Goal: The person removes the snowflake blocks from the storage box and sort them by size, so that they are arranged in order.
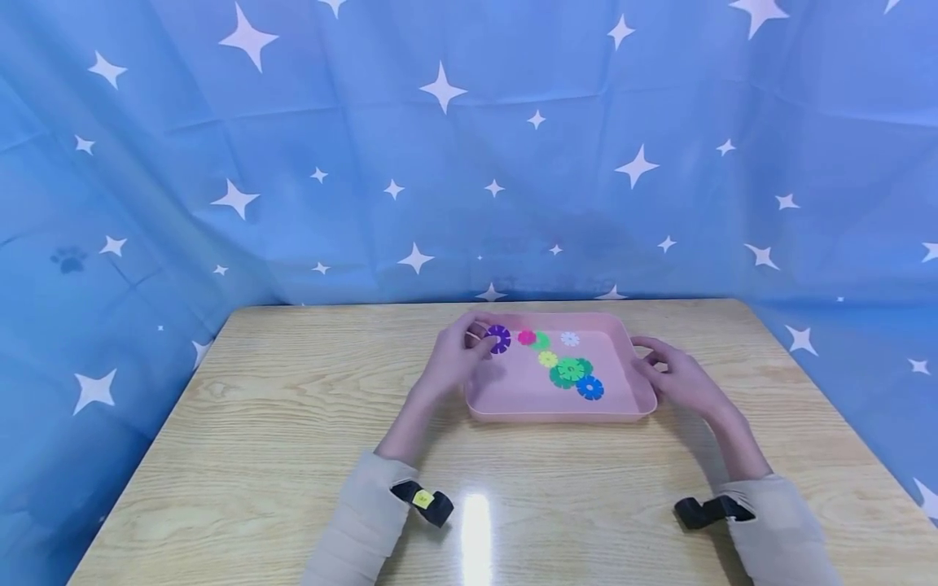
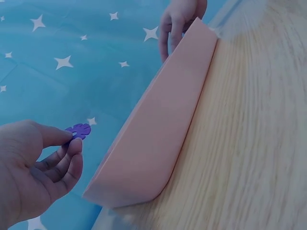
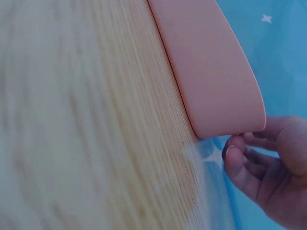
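Note:
In the head view, my left hand (image 1: 453,356) pinches a purple notched plastic disc (image 1: 500,338) between thumb and fingertips, over the left side of a pink tray (image 1: 513,403). The left wrist view shows the same purple disc (image 2: 79,130) held clear above the tray's rim. At the opposite end, my right hand (image 1: 681,379) grips the tray's right wall; in the right wrist view its curled fingers (image 3: 240,165) meet the outside of the tray end (image 3: 230,110). Inside the tray lie a blue disc (image 1: 589,387), a yellow disc (image 1: 547,359) and overlapping green discs (image 1: 571,369).
A pink disc (image 1: 526,337) and a white disc (image 1: 570,339) lie towards the tray's back. The tray stands on a wooden table (image 1: 293,423), near its back edge. A blue curtain with white stars (image 1: 366,146) hangs behind.

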The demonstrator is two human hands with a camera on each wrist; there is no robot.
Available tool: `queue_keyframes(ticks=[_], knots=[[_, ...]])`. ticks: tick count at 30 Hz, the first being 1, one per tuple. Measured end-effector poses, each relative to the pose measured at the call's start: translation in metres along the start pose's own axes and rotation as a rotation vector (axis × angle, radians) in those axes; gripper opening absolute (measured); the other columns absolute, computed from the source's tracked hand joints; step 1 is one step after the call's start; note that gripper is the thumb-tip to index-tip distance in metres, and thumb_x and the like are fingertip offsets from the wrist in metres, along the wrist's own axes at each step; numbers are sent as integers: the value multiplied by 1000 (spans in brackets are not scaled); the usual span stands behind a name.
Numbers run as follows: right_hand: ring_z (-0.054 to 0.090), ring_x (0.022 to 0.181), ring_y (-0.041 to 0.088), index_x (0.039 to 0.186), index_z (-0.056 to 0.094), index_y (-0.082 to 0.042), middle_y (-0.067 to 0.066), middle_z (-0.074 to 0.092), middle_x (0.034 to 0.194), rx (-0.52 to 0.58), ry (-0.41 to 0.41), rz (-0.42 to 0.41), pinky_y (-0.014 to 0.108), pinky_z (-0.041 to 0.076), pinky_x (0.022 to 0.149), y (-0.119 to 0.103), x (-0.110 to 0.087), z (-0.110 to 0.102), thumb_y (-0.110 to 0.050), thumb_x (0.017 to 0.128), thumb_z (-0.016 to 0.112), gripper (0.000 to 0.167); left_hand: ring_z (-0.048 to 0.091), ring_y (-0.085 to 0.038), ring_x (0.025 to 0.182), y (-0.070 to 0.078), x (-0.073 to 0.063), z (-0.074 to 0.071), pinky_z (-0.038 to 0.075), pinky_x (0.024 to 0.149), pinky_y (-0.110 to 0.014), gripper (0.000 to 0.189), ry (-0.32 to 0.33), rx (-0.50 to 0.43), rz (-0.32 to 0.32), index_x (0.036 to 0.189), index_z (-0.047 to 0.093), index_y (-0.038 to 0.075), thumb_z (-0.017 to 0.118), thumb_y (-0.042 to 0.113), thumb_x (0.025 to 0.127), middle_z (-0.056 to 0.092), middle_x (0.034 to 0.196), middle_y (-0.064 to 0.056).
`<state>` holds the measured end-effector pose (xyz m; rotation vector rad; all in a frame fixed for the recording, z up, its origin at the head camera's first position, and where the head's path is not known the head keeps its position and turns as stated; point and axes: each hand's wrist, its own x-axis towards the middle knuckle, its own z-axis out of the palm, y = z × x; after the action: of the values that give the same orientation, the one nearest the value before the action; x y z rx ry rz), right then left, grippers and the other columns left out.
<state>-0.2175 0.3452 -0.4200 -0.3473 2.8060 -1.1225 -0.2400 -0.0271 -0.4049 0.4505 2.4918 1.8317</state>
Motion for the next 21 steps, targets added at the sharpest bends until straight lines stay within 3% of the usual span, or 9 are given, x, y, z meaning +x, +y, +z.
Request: queue_keyframes(ticks=[3,12,21], knots=[[55,56,21,150,39,1,17,61,97,-1,1,-6,31,44,49,-1,0,0,-25,107,53,52,66,-23,82,-3,-1,-9,59,76,-41,30,18,-12,18,128,62,1,62,1,98,64,99,-12],[55,55,20,149,39,1,16,61,96,-1,-1,-12,30,45,49,1,-1,0,-26,107,53,53,63,-21,81,-17,-3,-32,58,79,-47,26,116,-15,-36,121,65,5,63,-1,96,65,98,-14],[55,54,21,150,39,1,16,60,96,-3,-1,-10,31,44,47,0,0,0,-27,107,53,53,63,-22,85,-37,-4,-49,57,73,-33,25,187,40,-124,119,65,4,65,0,94,65,99,-14]])
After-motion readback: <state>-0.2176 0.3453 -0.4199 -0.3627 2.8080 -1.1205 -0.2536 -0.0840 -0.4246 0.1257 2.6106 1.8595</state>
